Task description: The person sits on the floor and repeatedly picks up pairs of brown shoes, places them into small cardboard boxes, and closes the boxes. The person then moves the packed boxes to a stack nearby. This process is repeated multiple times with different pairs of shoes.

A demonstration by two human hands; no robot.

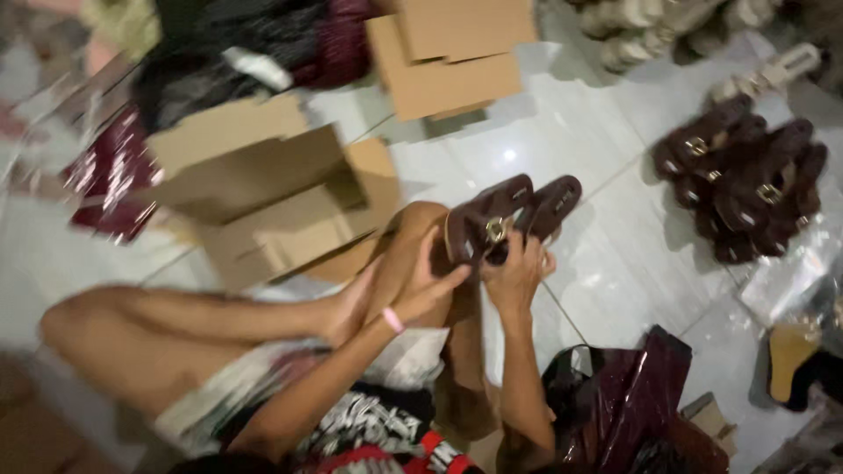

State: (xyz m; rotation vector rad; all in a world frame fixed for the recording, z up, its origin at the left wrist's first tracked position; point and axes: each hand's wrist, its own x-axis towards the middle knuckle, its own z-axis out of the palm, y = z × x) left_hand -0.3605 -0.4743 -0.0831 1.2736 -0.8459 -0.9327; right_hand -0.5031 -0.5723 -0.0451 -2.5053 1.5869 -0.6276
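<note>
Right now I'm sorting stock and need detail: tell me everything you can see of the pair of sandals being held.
The pair of dark brown sandals looks like leather or imitation leather, each with a broad strap and a gold-coloured round buckle. They are held side by side above the white tiled floor, toes pointing up and away. The left hand and the right hand grip their near ends. The image is blurred, so finer detail is unclear.

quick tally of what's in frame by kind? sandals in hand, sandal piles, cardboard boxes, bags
Dark brown sandals held by the left hand and right hand: 2
Piles of sandals on the floor, one dark brown, one pale: 2
Open cardboard boxes, near and far: 2
Dark glossy plastic bag: 1
Total: 7
</note>
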